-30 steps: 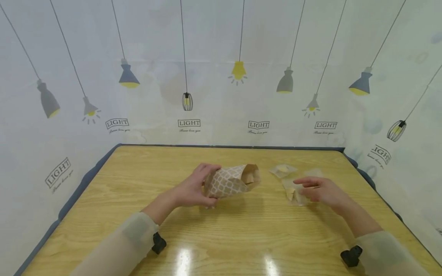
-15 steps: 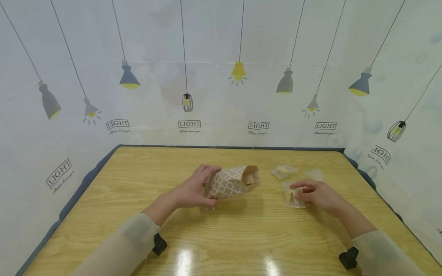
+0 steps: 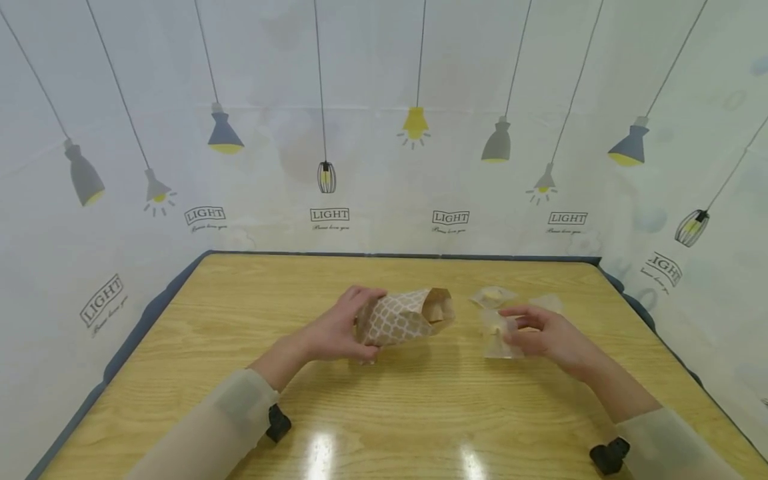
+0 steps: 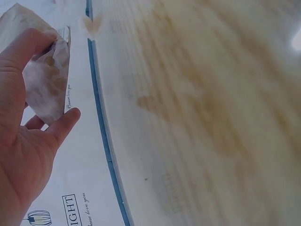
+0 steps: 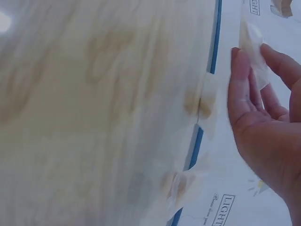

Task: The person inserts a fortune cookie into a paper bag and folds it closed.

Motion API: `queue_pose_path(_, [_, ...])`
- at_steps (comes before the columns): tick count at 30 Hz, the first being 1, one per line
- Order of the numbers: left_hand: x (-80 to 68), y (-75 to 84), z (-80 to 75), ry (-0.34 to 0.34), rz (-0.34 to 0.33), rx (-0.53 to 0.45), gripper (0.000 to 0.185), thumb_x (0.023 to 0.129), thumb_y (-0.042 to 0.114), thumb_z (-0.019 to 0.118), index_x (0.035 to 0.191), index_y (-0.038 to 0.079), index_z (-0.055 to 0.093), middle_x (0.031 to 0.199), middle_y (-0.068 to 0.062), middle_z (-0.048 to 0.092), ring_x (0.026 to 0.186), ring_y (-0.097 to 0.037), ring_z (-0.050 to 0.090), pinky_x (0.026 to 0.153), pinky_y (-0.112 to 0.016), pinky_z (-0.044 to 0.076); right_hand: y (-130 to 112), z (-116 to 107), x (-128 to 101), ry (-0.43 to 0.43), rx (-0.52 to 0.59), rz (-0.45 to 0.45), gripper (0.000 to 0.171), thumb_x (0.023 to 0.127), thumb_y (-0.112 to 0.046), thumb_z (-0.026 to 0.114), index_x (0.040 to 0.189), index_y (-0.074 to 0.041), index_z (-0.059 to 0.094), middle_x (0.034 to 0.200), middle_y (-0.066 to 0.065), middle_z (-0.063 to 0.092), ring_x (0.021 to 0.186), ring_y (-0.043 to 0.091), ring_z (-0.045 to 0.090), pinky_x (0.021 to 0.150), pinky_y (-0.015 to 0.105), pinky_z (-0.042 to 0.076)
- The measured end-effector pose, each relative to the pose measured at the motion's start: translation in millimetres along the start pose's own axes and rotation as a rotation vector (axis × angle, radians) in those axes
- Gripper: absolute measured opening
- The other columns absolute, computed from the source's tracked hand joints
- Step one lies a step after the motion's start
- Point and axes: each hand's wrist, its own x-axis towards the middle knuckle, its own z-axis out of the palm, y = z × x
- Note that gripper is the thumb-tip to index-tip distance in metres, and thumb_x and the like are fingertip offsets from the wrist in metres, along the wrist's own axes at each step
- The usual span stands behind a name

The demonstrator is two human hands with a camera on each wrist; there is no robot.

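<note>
Right fingers (image 3: 531, 312) pinch a translucent plastic packet (image 3: 495, 341) outside the white-latticed brown paper bag (image 3: 393, 320) the left fingers (image 3: 355, 349) grip; two packets (image 3: 493, 295) remain on the wooden bench (image 3: 390, 413).

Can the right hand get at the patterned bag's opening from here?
Probably yes: the bag's opening faces the right hand, which pinches a translucent packet, and the head view shows only tabletop between packet and opening.

2 arms (image 3: 207, 427) extended forward, well apart. Left hand (image 3: 339, 327): thumb (image 3: 363, 352), fingers (image 3: 365, 293) curled, wide grip. Right hand (image 3: 552, 337): thumb (image 3: 521, 339), fingers (image 3: 523, 311) pinching.
</note>
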Motion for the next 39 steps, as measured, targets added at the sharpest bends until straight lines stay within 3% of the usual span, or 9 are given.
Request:
queue_pose_path(7, [0.3, -2.0, 0.7, 0.006, -0.011, 0.003, 0.106, 0.079, 0.016, 0.094, 0.168, 0.015, 0.038, 0.157, -0.016, 0.043, 0.140, -0.033, 0.050, 0.121, -0.058, 0.049, -21.2, 9.1, -2.6, 0.035, 0.069, -0.088, 0.062, 0.107, -0.033, 0.072, 0.161, -0.012, 0.052, 0.144, 0.020, 0.063, 0.111, 0.021, 0.072, 0.093, 0.042, 0.066])
queue_pose_path(13, [-0.8, -3.7, -0.2, 0.007, -0.008, 0.009, 0.108, 0.077, 0.017, 0.095, 0.168, 0.012, 0.038, 0.157, -0.017, 0.043, 0.141, -0.034, 0.049, 0.122, -0.061, 0.047, -36.8, 14.1, -4.0, 0.058, 0.094, -0.130, 0.055, 0.108, -0.032, 0.072, 0.158, -0.017, 0.058, 0.128, 0.007, 0.071, 0.098, 0.018, 0.070, 0.087, 0.040, 0.065])
queue_pose_path(19, [-0.8, -3.0, -0.6, 0.002, -0.013, 0.015, 0.108, 0.077, 0.016, 0.095, 0.168, 0.012, 0.038, 0.158, -0.017, 0.042, 0.143, -0.034, 0.048, 0.124, -0.062, 0.046, -50.6, 18.6, 0.2, -0.010, 0.086, -0.186, 0.048, 0.108, -0.028, 0.071, 0.154, -0.015, 0.063, 0.111, 0.000, 0.074, 0.088, 0.017, 0.066, 0.079, 0.034, 0.061])
queue_pose_path(32, [-0.1, 1.0, 1.8, -0.032, -0.002, -0.015, 0.108, 0.078, 0.014, 0.093, 0.170, 0.016, 0.036, 0.158, -0.014, 0.041, 0.143, -0.032, 0.048, 0.122, -0.060, 0.048, -63.1, 28.5, 13.9, -0.086, 0.116, -0.141, 0.050, 0.107, -0.030, 0.072, 0.153, -0.013, 0.064, 0.111, 0.001, 0.074, 0.087, 0.018, 0.063, 0.078, 0.034, 0.059])
queue_pose_path(39, [0.4, 1.9, 3.3, -0.044, 0.007, -0.024, 0.109, 0.077, 0.014, 0.094, 0.169, 0.020, 0.037, 0.159, -0.014, 0.040, 0.144, -0.032, 0.047, 0.123, -0.060, 0.046, -67.0, 31.9, 17.2, -0.072, 0.114, -0.124, 0.050, 0.106, -0.032, 0.073, 0.152, -0.014, 0.065, 0.088, -0.002, 0.064, 0.077, 0.014, 0.056, 0.070, 0.030, 0.053])
